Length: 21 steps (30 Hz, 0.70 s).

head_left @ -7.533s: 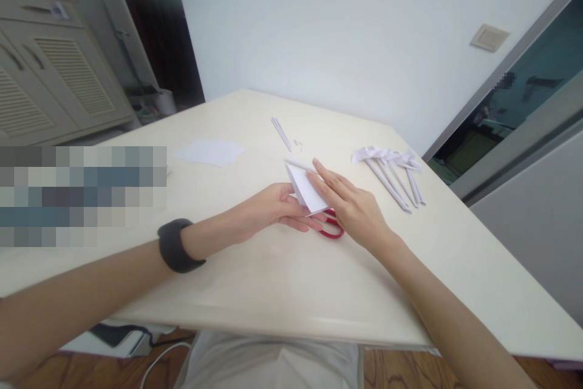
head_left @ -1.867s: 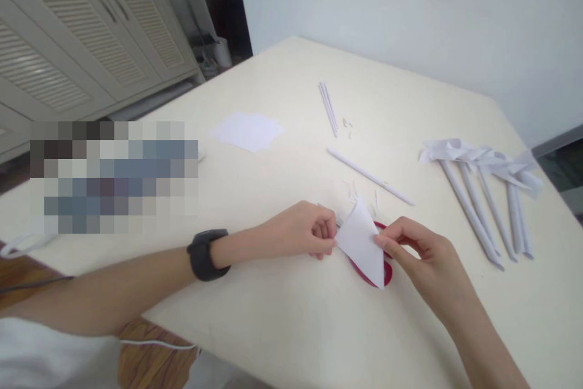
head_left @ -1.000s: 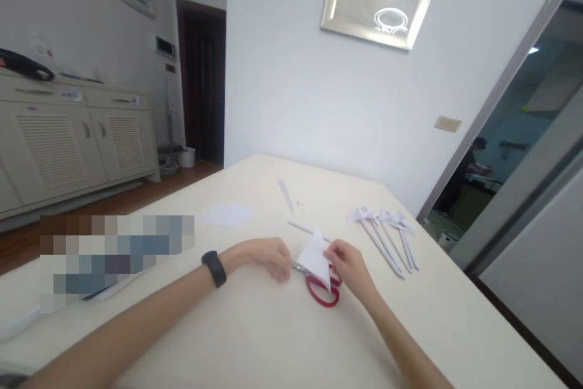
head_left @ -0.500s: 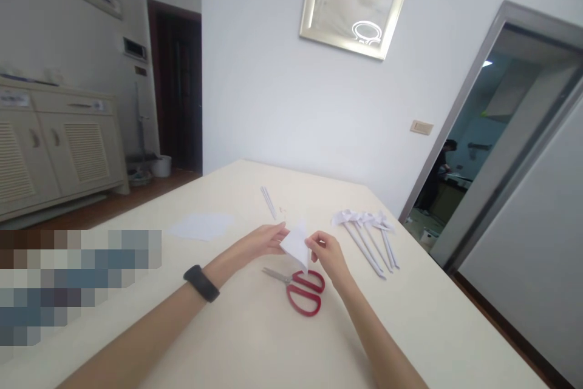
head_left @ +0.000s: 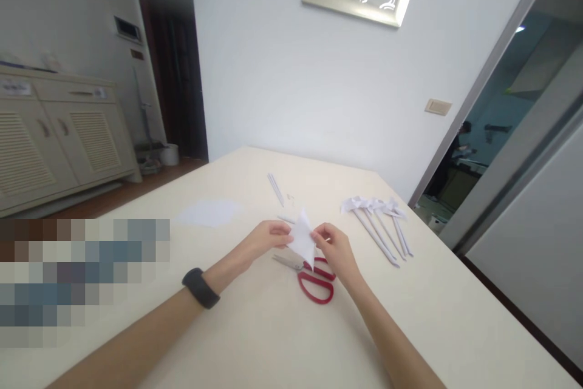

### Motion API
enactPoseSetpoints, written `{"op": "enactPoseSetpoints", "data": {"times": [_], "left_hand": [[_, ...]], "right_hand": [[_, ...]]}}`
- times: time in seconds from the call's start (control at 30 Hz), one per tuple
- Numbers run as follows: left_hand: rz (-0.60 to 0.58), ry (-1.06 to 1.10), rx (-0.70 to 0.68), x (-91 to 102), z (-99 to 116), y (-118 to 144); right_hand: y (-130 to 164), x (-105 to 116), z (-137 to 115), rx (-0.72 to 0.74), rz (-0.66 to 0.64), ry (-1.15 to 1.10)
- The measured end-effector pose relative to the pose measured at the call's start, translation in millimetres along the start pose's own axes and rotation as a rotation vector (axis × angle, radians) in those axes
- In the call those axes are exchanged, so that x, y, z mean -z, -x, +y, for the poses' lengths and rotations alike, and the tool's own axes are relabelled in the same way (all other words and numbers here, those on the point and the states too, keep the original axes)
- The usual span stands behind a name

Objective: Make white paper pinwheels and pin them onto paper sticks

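A folded white sheet of paper (head_left: 303, 236) is held up over the table, its lower corner pointing down. My left hand (head_left: 266, 240), below a black wristband, pinches the paper's left edge between thumb and fingers. On the opposite edge, my right hand (head_left: 336, 249) is closed with thumb and forefinger gripping it. Scissors with red handles (head_left: 316, 298) lie just beneath, blades to the left and part of one handle hidden by the paper. Behind the paper, one end of a thin pale stick (head_left: 286, 219) shows.
Several white paper pinwheels on sticks (head_left: 376, 228) lie to the right. Loose white sheets (head_left: 209, 212) lie at the left, and thin paper rods (head_left: 276, 189) with small scraps (head_left: 290, 198) farther back. The table (head_left: 255, 340) meets a wall. A person is in the room beyond the right doorway.
My left hand's fingers have curled in from a straighter pose onto the paper's edge. The paper now stands more upright. The whole view has shifted slightly.
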State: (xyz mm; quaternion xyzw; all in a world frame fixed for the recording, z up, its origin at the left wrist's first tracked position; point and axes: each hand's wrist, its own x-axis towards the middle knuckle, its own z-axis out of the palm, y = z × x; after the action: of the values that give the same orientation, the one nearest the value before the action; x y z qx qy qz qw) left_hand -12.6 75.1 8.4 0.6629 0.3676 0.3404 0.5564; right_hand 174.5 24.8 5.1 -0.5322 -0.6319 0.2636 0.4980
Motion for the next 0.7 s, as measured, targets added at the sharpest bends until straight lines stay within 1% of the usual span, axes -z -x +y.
{"op": "enactPoseSetpoints", "data": {"times": [0.1, 0.27, 0.37, 0.53, 0.63, 0.7], "left_hand": [[-0.010, -0.005, 0.011, -4.8, -4, -1], [0.008, -0.015, -0.001, -5.8, -6, -2], [0.009, -0.024, 0.025, -1.6, -6, -1], [-0.010, -0.007, 0.068, 9.6, -6, 0], [-0.031, 0.011, 0.073, 13.3, -6, 1], [-0.054, 0.037, 0.085, 13.6, -5, 1]], "right_hand": [[-1, 0, 5, -0.038, -0.077, -0.040], [-1, 1, 8, -0.080, -0.101, -0.123], [-1, 1, 9, -0.115, -0.092, -0.153], [-3, 5, 12, -0.131, -0.035, -0.158], [-4, 8, 10, -0.139, -0.018, -0.169], [-3, 9, 7, -0.147, -0.029, -0.182]]}}
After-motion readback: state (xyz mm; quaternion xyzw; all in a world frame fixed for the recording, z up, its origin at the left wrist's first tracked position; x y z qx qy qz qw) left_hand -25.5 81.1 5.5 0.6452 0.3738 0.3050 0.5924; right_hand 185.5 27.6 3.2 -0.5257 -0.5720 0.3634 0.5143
